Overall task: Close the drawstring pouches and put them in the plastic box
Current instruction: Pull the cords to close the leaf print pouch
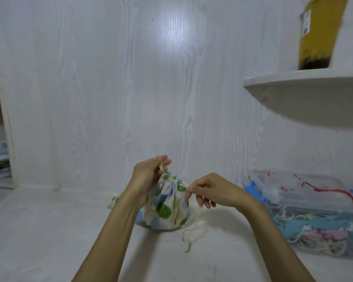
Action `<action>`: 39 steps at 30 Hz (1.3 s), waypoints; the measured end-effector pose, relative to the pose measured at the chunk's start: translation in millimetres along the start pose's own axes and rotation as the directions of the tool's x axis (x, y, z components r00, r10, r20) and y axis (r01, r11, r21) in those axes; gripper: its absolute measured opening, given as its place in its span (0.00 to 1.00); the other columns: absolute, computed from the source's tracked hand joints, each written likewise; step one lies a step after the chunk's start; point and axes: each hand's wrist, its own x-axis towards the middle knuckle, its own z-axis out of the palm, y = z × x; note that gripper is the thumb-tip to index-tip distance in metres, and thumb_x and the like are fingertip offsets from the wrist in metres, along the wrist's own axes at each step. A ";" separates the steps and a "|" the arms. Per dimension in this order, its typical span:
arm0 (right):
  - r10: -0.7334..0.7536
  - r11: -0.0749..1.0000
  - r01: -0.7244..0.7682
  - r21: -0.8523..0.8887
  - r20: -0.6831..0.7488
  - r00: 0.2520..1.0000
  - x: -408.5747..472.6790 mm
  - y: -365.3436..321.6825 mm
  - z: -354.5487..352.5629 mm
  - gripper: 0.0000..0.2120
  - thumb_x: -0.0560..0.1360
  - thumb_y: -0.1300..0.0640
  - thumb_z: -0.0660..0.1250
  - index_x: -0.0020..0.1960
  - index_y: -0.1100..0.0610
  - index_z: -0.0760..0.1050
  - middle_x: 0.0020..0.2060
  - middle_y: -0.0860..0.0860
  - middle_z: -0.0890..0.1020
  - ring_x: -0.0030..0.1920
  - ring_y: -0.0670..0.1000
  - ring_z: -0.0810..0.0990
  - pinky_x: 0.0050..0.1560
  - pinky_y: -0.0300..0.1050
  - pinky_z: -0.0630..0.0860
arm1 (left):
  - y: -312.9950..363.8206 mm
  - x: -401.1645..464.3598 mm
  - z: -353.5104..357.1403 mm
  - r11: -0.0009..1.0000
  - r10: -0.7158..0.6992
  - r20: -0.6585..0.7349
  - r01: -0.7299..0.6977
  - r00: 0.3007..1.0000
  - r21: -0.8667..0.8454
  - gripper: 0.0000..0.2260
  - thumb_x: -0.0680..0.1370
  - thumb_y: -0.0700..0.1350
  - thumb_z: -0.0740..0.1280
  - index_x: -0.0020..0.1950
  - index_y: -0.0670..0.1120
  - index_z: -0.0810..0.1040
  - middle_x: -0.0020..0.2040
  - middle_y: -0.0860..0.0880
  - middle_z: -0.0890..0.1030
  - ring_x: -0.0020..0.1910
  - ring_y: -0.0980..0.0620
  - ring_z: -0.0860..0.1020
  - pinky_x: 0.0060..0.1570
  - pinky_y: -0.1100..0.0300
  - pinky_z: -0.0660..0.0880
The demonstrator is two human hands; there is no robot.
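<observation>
1. A rounded cloth drawstring pouch printed with green and blue patches on cream (pixel 167 208) sits upright on the white wood-grain surface (pixel 49 231), at the middle of the view, near the back wall.
2. The left hand (pixel 149 176) is at the pouch's gathered neck on its left side; its fingers (pixel 164 160) pinch a cream cord (pixel 162 167) that rises from the neck.
3. The right hand (pixel 210 191) is just to the right of the neck, its fingers (pixel 190 190) curled and pinching the cord on that side. A loose cord tail (pixel 192 231) trails down onto the surface in front.
4. The neck looks mostly gathered, so the closing seems well along but not finished.
5. To do it well, I judge the two cords should be drawn apart evenly and level, so the pouch stays seated and the folds bunch evenly. A one-sided tug could tip the pouch or leave a gap.
6. The clear plastic box with blue clips (pixel 289 237) stands on the surface well to the right. It already holds teal and pastel cloth pouches (pixel 314 226) with tangled cream cords.
7. A sheer organza bag with a red cord (pixel 306 192) lies across the top of the box.
8. On a curved white shelf (pixel 293 78) above the box stands a yellow container (pixel 318 33); its contents cannot be told.
</observation>
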 end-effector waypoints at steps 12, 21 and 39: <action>0.234 0.957 -0.221 0.187 -0.050 0.971 -7.0 34.0 -30.8 0.19 0.76 0.46 0.63 0.30 0.53 0.75 0.24 0.45 0.77 0.25 0.42 0.66 0.29 0.34 0.63 | -70.2 19.7 25.8 0.649 -0.486 0.504 -0.091 0.714 0.755 0.13 0.82 0.45 0.58 0.55 0.46 0.82 0.28 0.60 0.76 0.26 0.63 0.70 0.29 0.71 0.65; 0.218 0.963 -0.155 0.222 -0.298 0.929 -1.5 28.0 -28.9 0.20 0.77 0.46 0.63 0.30 0.55 0.72 0.29 0.48 0.77 0.31 0.44 0.71 0.31 0.28 0.67 | -50.5 2.8 27.1 0.667 -0.680 0.641 -0.062 0.356 0.742 0.26 0.81 0.59 0.48 0.63 0.45 0.77 0.35 0.54 0.65 0.34 0.56 0.61 0.37 0.62 0.61; -0.099 0.985 0.115 0.131 -0.119 0.988 -1.9 32.9 -18.5 0.09 0.76 0.62 0.66 0.55 0.53 0.75 0.53 0.46 0.81 0.52 0.45 0.80 0.49 0.34 0.74 | -32.2 9.7 10.5 0.820 -0.501 0.692 0.030 0.519 0.571 0.16 0.74 0.51 0.55 0.34 0.47 0.78 0.28 0.54 0.63 0.29 0.57 0.61 0.31 0.66 0.62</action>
